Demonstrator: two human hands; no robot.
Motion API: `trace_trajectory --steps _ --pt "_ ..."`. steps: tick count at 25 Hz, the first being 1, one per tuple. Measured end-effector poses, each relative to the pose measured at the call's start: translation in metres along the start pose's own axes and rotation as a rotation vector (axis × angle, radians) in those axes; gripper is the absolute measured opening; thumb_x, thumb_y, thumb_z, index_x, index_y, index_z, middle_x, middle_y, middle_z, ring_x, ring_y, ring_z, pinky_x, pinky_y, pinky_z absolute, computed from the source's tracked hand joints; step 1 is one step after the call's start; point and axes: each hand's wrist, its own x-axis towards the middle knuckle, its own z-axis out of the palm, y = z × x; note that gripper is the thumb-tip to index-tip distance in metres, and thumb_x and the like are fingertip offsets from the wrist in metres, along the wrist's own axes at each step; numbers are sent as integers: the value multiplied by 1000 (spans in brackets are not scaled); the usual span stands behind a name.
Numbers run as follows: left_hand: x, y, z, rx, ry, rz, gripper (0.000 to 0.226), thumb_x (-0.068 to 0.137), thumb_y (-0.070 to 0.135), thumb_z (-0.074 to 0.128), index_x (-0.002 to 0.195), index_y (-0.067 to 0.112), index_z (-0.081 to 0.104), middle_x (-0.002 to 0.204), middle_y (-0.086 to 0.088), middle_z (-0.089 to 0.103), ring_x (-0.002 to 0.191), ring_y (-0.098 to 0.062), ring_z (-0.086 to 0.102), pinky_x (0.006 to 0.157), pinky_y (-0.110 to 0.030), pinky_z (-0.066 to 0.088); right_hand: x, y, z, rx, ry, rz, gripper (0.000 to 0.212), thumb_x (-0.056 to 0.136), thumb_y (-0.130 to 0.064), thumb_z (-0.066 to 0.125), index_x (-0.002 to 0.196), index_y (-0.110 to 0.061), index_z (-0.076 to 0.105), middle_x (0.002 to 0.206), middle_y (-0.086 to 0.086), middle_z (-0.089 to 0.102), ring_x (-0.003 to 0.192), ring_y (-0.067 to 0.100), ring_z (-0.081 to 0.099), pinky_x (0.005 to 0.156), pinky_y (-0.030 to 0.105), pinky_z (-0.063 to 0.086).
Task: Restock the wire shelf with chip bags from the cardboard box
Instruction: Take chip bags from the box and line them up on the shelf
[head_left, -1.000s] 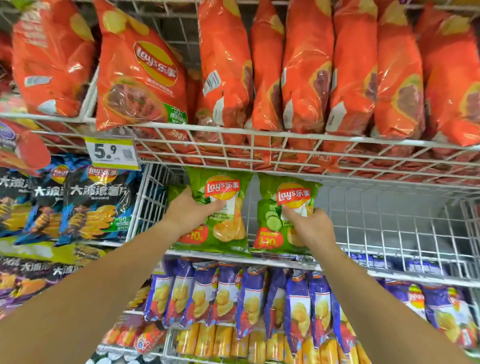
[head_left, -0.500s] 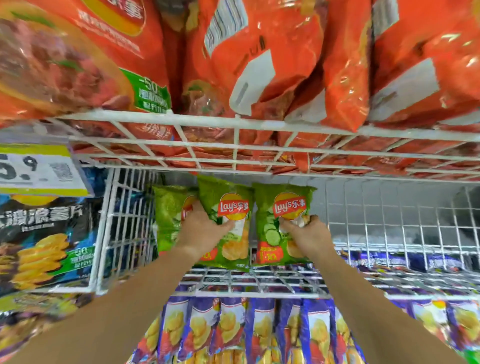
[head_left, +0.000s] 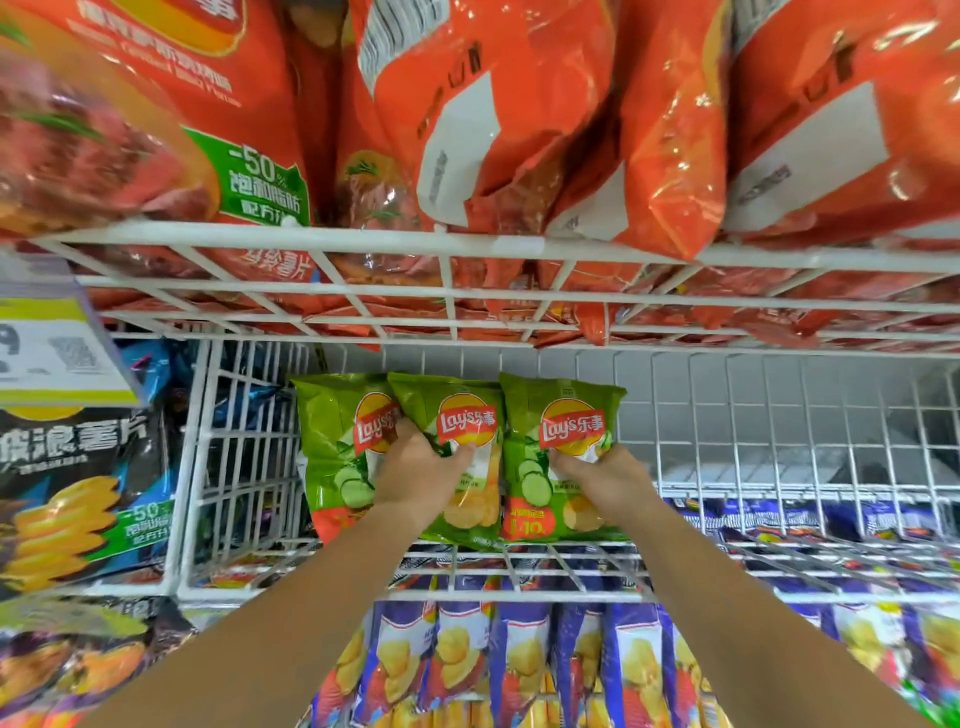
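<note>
- Plainly, both hands were occupied: the left hand (head_left: 421, 478) gripped the middle green bag (head_left: 457, 408), and the right hand (head_left: 605, 480) gripped the right green bag (head_left: 566, 415). Both bags stood upright on the wire shelf (head_left: 519, 592), toward its 9 o'clock end.
- No bag showed at 3 o'clock of the right green bag. Once released, it would probably have tipped that way or slumped forward over the front rail.
- At 9 o'clock of the left hand stood the left-most green bag (head_left: 332, 441), partly overlapped by the middle green bag. A careless withdrawal of that hand could have dragged both forward.
- Fingers pressed into the puffed film, so a harder squeeze risked crushed chips or a split seam.
- A bottom corner could have caught in the open wire floor, and a dropped bag would have landed among the purple bags (head_left: 519, 654) at 6 o'clock.
- Orange bags (head_left: 519, 130) bulged over the upper rail at 12 o'clock, where a raised wrist might have knocked one loose.
- The cardboard box was out of view.
</note>
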Motion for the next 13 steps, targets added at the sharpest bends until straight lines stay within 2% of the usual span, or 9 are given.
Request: trace_trajectory --steps 4,7,9,11,13 --pt "5 -9 -3 25 -43 14 62 86 44 73 124 12 36 86 4 58 79 -18 62 71 -34 48 2 1 5 45 -54 25 61 64 -62 82 106 -22 65 102 1 72 90 21 69 88 41 57" --pt "9 -8 -5 70 -57 -22 73 83 48 75 131 10 35 98 0 62 90 -24 63 82 -39 51 -5 -4 4 19 -6 64 71 69 -57 84 112 -12 50 103 3 64 96 23 62 87 37 51" --pt "11 -1 -10 150 -88 -54 75 74 59 77 124 13 45 105 -1 63 98 -26 61 84 -36 49 -11 -10 1 -27 49 63 78 69 -56 85 116 -11 41 110 5 58 100 25 58 84 37 48" --pt "14 5 -16 237 -107 -43 77 61 72 76 108 15 55 102 -1 62 91 -23 62 84 -37 52 -19 -18 -2 -82 107 6 90 54 -65 84 112 -15 38 112 5 58 105 27 61 90 42 52" --pt "11 12 -23 294 -119 -18 78 64 71 76 110 11 54 107 -5 57 94 -24 62 83 -38 54 -27 -24 -6 -168 179 -46 100 42 -72 80 116 -16 41 115 7 59 111 31 61 96 49 52"
